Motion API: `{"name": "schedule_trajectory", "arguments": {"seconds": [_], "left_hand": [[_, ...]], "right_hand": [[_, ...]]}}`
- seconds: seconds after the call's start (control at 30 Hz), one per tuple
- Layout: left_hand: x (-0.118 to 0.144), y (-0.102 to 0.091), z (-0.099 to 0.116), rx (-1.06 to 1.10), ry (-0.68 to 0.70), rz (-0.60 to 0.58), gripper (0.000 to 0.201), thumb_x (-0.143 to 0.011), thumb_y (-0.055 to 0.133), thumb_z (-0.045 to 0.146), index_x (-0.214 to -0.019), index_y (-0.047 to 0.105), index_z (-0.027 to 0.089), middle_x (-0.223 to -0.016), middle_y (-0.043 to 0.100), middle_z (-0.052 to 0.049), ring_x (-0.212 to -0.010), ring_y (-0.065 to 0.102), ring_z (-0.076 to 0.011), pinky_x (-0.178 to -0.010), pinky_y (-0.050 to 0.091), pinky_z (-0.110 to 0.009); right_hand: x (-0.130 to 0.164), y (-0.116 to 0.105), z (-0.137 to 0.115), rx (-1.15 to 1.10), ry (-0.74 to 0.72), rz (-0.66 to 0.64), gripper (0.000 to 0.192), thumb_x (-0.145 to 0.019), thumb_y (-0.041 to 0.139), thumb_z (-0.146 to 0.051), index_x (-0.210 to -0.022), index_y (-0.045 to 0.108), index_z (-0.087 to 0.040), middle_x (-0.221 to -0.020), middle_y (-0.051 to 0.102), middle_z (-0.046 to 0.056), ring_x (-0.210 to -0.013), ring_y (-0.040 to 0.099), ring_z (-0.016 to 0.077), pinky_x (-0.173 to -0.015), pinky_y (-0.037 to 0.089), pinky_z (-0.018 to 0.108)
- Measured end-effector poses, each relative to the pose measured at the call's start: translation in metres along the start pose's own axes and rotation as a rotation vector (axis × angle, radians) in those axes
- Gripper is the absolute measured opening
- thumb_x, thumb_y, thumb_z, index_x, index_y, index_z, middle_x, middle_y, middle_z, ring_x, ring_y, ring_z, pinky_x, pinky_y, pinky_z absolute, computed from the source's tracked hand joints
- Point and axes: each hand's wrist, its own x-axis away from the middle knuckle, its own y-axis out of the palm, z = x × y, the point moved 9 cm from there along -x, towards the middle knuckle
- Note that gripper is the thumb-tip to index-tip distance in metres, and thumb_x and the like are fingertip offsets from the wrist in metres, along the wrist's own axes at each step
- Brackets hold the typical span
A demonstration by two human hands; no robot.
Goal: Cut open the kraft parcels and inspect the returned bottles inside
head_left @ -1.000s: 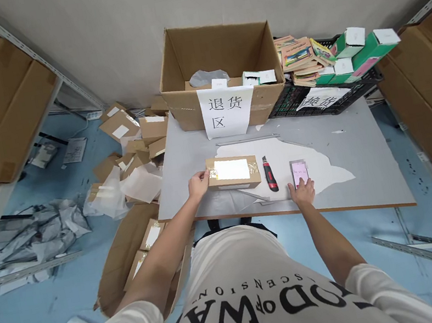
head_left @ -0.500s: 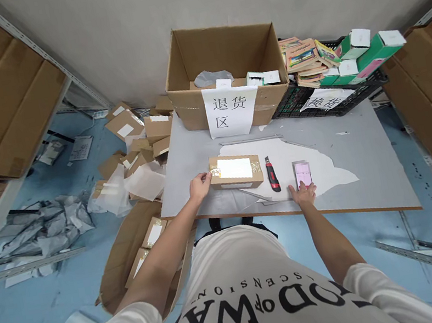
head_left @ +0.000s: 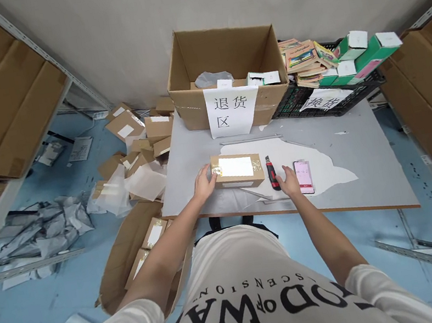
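Note:
A small taped cardboard box [head_left: 244, 179] with a white label on top lies on the grey table. At its left end, my left hand [head_left: 204, 183] grips the box, fingers and thumb at the edge. To the right of the box lies a red and black utility knife [head_left: 272, 175], its blade end pointing away from me. My right hand [head_left: 289, 182] is just right of the knife, fingers apart and holding nothing. Beside that hand, a phone [head_left: 304, 177] with a lit pink screen rests on a torn white sheet [head_left: 326, 170].
At the back of the table [head_left: 369, 156] stand a large open carton [head_left: 190, 107] with a paper sign and a black crate [head_left: 294, 108] of booklets and green boxes. Left of the table, a floor carton [head_left: 112, 269] holds labelled boxes; several discarded boxes [head_left: 126, 124] lie behind it.
My right hand has moved left from the phone to beside the utility knife, uncovering the phone's lower part. The phone's screen shows a different display. My left hand stays at the box.

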Motion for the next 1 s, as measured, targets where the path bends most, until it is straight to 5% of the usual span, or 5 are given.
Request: {"name": "schedule_trajectory", "arguments": {"seconds": [0.1,0.37,0.67,0.8,1.0], "left_hand": [[0.004,0.001,0.008,-0.051,0.062,-0.011,0.051,-0.089,0.048,0.037,-0.133,0.046,0.012,-0.142,0.044,-0.016,-0.132,0.042,-0.0258,-0.110,0.035,-0.040],[0.027,0.010,0.029,-0.237,0.289,-0.134,0.050,-0.093,0.039,0.036,-0.138,0.040,0.014,-0.150,0.031,-0.014,-0.142,0.022,-0.0261,-0.112,0.028,-0.046],[0.056,0.030,0.046,-0.410,0.455,-0.277,0.052,-0.093,0.041,0.033,-0.139,0.038,0.011,-0.148,0.035,-0.015,-0.141,0.023,-0.0259,-0.114,0.025,-0.047],[0.055,0.032,0.043,-0.408,0.439,-0.286,0.052,-0.093,0.040,0.035,-0.139,0.038,0.009,-0.148,0.036,-0.016,-0.141,0.024,-0.0263,-0.113,0.028,-0.045],[0.058,0.032,0.041,-0.358,0.436,-0.291,0.050,-0.093,0.041,0.033,-0.139,0.038,0.012,-0.147,0.036,-0.015,-0.140,0.026,-0.0255,-0.112,0.030,-0.047]], "right_hand": [[0.000,0.019,-0.011,0.044,-0.001,-0.130,0.062,-0.087,0.043,-0.039,-0.144,0.032,-0.014,-0.147,0.036,0.015,-0.136,0.032,0.0264,-0.110,0.028,0.039],[0.013,0.066,-0.005,0.254,0.129,-0.424,0.069,-0.089,0.048,-0.036,-0.149,0.016,-0.026,-0.155,0.011,0.015,-0.136,0.033,0.0275,-0.103,0.035,0.037],[-0.002,0.060,-0.016,0.409,0.152,-0.383,0.054,-0.092,0.045,-0.034,-0.141,0.027,-0.021,-0.116,0.056,0.016,-0.105,0.059,0.0282,-0.083,0.046,0.039],[-0.010,0.058,-0.019,0.421,0.209,-0.373,0.052,-0.091,0.046,-0.039,-0.135,0.032,-0.015,-0.110,0.058,0.017,-0.104,0.059,0.0293,-0.083,0.046,0.040],[-0.021,0.059,-0.028,0.405,0.201,-0.317,0.067,-0.091,0.044,-0.031,-0.148,0.010,-0.019,-0.122,0.047,0.019,-0.106,0.059,0.0281,-0.085,0.046,0.040]]}}
